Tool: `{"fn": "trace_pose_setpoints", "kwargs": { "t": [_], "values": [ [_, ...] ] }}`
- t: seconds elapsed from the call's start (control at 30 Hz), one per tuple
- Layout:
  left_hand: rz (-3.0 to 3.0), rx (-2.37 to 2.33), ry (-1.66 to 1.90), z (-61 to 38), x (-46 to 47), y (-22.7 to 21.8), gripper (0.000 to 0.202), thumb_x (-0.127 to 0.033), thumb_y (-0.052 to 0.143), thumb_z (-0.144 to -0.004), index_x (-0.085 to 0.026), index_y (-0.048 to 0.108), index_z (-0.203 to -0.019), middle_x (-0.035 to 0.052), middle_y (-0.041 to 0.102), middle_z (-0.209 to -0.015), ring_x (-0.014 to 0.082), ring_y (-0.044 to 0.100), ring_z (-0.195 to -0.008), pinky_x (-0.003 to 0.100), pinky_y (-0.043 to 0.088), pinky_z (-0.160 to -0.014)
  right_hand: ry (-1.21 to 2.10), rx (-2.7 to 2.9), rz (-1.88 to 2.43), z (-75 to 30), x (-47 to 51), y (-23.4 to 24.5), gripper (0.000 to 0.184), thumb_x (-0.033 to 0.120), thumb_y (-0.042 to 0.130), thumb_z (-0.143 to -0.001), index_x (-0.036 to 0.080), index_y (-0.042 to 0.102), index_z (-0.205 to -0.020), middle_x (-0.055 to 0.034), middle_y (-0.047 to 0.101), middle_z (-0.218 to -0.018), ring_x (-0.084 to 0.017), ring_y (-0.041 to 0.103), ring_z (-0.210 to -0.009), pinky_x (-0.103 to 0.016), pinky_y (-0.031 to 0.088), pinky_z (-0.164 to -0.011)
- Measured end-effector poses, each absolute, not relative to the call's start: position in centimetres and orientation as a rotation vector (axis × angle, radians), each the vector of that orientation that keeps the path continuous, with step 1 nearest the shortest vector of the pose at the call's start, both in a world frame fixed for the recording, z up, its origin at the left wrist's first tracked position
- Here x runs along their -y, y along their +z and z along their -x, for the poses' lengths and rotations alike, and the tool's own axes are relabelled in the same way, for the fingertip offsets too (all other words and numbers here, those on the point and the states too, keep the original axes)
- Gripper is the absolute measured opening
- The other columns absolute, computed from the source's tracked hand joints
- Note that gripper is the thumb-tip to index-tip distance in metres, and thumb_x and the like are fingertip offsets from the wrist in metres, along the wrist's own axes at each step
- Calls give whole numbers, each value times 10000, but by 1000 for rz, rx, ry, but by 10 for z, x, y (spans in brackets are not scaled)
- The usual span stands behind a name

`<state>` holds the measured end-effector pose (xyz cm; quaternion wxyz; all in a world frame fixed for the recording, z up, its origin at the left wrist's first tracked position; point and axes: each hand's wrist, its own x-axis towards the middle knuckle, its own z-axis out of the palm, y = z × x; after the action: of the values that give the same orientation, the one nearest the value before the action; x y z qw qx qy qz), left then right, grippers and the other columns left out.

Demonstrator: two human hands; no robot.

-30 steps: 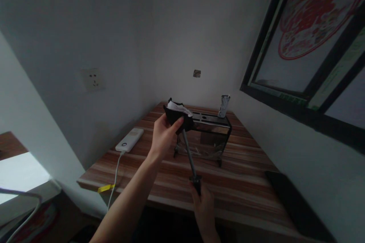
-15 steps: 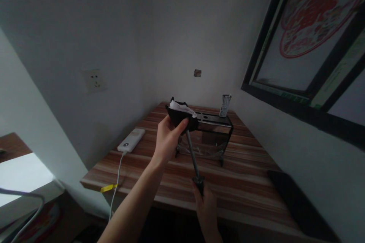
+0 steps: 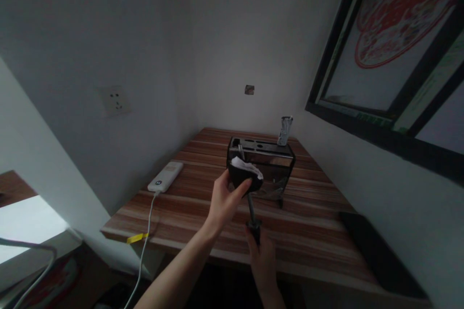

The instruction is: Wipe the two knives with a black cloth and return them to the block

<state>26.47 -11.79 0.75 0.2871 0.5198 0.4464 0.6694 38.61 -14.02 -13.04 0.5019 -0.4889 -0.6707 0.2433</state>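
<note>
My left hand (image 3: 225,198) is closed around a folded black cloth (image 3: 244,178) with a crumpled white layer (image 3: 247,167) along its upper edge. A long metal rod (image 3: 251,207), which looks like a sharpening steel, runs behind or through the cloth; its tip shows above it. My right hand (image 3: 261,256) grips the rod's black handle (image 3: 254,231) near the table's front edge. Behind the cloth stands a dark knife rack (image 3: 270,159) with a slotted metal top, partly hidden. A silvery, wrapped-looking piece (image 3: 285,130) sticks up from its right end.
The wood-grain table (image 3: 195,188) stands in a wall corner. A white power bank (image 3: 166,176) with a white cable (image 3: 148,231) lies left, near a yellow strip (image 3: 137,238). A dark flat object (image 3: 380,253) lies right. A framed picture (image 3: 391,58) hangs on the right wall.
My left hand and the cloth have moved down the rod towards the handle and slightly right. The rod's tip and the rack's left end now show. My right hand keeps its grip.
</note>
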Motion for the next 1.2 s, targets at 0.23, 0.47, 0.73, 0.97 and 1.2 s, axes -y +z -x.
{"fn": "trace_pose_setpoints", "kwargs": {
  "t": [0.23, 0.47, 0.73, 0.97, 1.2],
  "values": [
    [-1384, -1205, 1702, -270, 124, -9, 312, -335, 658, -712, -117, 633, -934, 84, 697, -911, 207, 630, -862, 259, 478, -765, 616, 1582, 1214, -386, 139, -131, 457, 549, 456, -828, 155, 681, -875, -105, 719, -784, -246, 679, -731, -292, 500, -647],
    [-1567, -1379, 1566, -273, 133, -16, 234, -306, 636, -724, -113, 637, -856, 61, 687, -807, 189, 611, -768, 241, 458, -674, 651, 1575, 1193, -386, 142, -125, 423, 520, 433, -850, 161, 656, -871, -91, 712, -760, -232, 667, -697, -272, 471, -615],
    [-1581, -1331, 1472, -277, 135, -34, 247, -295, 626, -736, -125, 629, -916, 55, 697, -859, 197, 627, -812, 248, 469, -709, 632, 1591, 1199, -387, 139, -131, 404, 489, 425, -852, 149, 643, -840, -86, 692, -699, -228, 654, -639, -269, 456, -566],
    [-1721, -1369, 1390, -279, 143, -41, 260, -231, 627, -720, -150, 603, -966, 63, 689, -918, 212, 620, -872, 269, 457, -764, 599, 1551, 1206, -388, 139, -137, 369, 454, 418, -843, 151, 628, -834, -85, 688, -699, -216, 646, -620, -267, 452, -546],
    [-1690, -1420, 1363, -282, 146, -38, 214, -235, 619, -721, -143, 585, -912, 73, 685, -867, 212, 625, -828, 271, 460, -725, 568, 1577, 1211, -388, 140, -136, 377, 456, 405, -843, 156, 627, -786, -71, 672, -635, -208, 627, -573, -263, 435, -517]
  ]
}}
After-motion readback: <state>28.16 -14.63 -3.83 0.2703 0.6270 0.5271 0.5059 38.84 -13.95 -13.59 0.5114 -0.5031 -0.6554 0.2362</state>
